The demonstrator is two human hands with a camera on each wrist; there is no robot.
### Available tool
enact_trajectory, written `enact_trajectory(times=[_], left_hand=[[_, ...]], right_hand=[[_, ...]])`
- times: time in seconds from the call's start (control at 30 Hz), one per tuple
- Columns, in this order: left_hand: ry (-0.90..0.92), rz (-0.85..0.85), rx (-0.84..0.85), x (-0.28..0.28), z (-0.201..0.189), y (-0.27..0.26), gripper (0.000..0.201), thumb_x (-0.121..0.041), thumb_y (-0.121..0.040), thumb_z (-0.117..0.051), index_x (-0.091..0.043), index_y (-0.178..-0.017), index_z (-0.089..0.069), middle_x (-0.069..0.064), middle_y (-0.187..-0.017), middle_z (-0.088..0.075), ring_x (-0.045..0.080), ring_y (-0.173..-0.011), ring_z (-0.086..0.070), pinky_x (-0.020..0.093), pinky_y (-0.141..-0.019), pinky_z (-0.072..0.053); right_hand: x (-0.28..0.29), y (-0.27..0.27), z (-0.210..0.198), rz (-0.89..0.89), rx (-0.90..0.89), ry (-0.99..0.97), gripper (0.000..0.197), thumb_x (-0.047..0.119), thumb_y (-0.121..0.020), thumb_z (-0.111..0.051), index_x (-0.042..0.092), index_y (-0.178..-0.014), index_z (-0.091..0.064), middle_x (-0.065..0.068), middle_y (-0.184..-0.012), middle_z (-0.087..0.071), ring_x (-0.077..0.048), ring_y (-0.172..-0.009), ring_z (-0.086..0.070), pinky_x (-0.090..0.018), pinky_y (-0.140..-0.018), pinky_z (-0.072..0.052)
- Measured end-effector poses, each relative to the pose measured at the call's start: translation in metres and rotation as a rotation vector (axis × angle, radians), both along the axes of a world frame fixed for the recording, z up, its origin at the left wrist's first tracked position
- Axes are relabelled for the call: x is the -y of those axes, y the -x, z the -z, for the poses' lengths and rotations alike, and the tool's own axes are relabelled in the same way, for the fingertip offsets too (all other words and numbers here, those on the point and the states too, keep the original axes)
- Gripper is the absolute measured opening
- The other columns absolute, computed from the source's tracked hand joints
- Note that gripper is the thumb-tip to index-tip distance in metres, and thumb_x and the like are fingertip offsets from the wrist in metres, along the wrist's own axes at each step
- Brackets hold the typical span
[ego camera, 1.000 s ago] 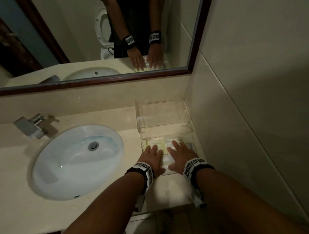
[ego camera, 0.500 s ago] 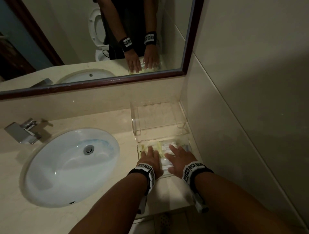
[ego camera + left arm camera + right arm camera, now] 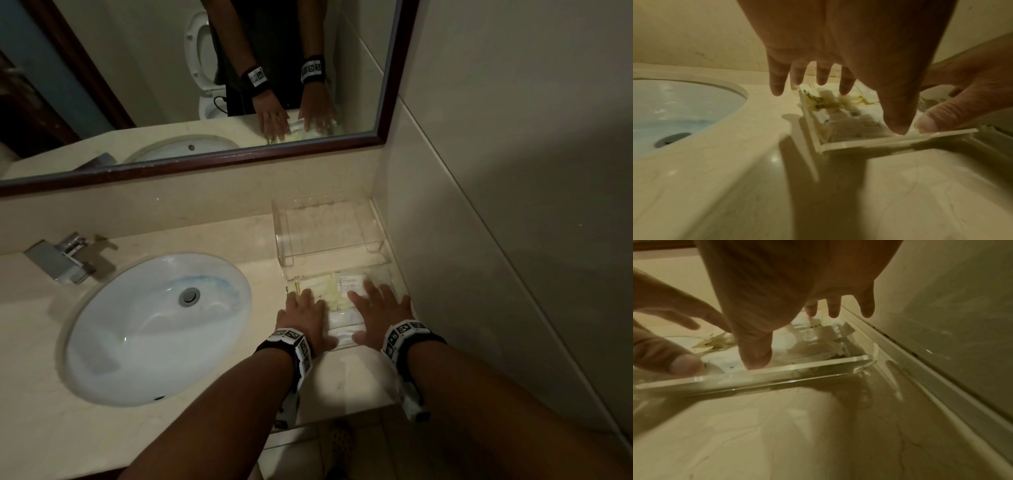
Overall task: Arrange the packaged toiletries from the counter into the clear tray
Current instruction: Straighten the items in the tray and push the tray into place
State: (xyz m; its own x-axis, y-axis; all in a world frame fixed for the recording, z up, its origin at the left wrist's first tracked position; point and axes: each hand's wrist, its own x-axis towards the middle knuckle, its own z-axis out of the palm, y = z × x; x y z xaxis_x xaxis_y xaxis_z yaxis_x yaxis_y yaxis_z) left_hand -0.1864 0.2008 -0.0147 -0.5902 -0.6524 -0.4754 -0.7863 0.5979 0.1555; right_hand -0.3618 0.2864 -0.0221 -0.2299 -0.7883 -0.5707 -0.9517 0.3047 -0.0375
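A shallow clear tray (image 3: 346, 341) sits on the beige counter in the right corner, with several white and yellowish toiletry packets (image 3: 337, 291) lying in it. My left hand (image 3: 313, 318) lies flat over the tray's left half and my right hand (image 3: 371, 313) over its right half, fingers straight and spread. In the left wrist view my left thumb (image 3: 898, 123) touches the tray's front rim (image 3: 859, 143), with packets (image 3: 849, 126) behind it. The right wrist view shows my right thumb (image 3: 756, 353) on the rim (image 3: 777, 374) above crumpled packets (image 3: 818, 350). The palms hide some packets.
A taller clear acrylic stand (image 3: 329, 233) stands right behind the tray against the backsplash. The tiled wall (image 3: 496, 240) runs close along the right. A white sink (image 3: 157, 325) with a chrome faucet (image 3: 58, 260) lies left. The counter's front edge (image 3: 342, 411) is near my wrists.
Both hands stay flat over the tray. The head view has shifted slightly; nothing was picked up or let go.
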Motion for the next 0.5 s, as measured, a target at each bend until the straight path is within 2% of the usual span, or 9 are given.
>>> enact_trajectory(times=[0.13, 0.23, 0.3, 0.5], left_hand=[[-0.084, -0.100, 0.027, 0.000, 0.004, -0.010, 0.101, -0.076, -0.060, -0.065, -0.036, -0.142, -0.022, -0.004, -0.156, -0.003, 0.040, -0.141, -0.013, 0.059, -0.103, -0.038], [-0.130, -0.121, 0.023, -0.001, 0.008, -0.013, 0.114, -0.076, -0.053, -0.072, -0.038, -0.144, -0.014, -0.002, -0.157, 0.000, 0.041, -0.135, -0.028, 0.055, -0.102, -0.042], [-0.140, -0.116, 0.026, -0.002, 0.008, -0.012, 0.120, -0.073, -0.053, -0.075, -0.038, -0.147, -0.009, 0.000, -0.159, 0.005, 0.042, -0.133, -0.033, 0.052, -0.103, -0.043], [-0.134, -0.051, 0.071, 0.000, 0.011, -0.004, 0.132, -0.067, -0.059, -0.078, -0.035, -0.154, 0.009, 0.003, -0.162, 0.021, 0.043, -0.139, -0.032, 0.049, -0.109, -0.039]], right_hand=[[-0.004, 0.004, 0.001, 0.051, 0.058, 0.004, 0.104, 0.077, -0.078, -0.054, 0.048, -0.151, 0.014, 0.009, -0.161, 0.029, -0.029, -0.151, 0.017, -0.069, -0.113, -0.006], [-0.006, 0.005, 0.005, 0.035, 0.077, 0.012, 0.113, 0.078, -0.073, -0.059, 0.049, -0.150, 0.019, 0.013, -0.157, 0.037, -0.030, -0.150, 0.021, -0.071, -0.112, -0.006], [-0.003, 0.003, 0.005, 0.016, 0.079, 0.016, 0.119, 0.077, -0.070, -0.064, 0.048, -0.149, 0.020, 0.015, -0.155, 0.039, -0.030, -0.149, 0.022, -0.071, -0.112, -0.007], [0.015, 0.000, -0.001, -0.049, 0.064, -0.033, 0.128, 0.074, -0.066, -0.071, 0.043, -0.152, 0.018, 0.015, -0.159, 0.033, -0.030, -0.150, 0.021, -0.073, -0.111, -0.007]])
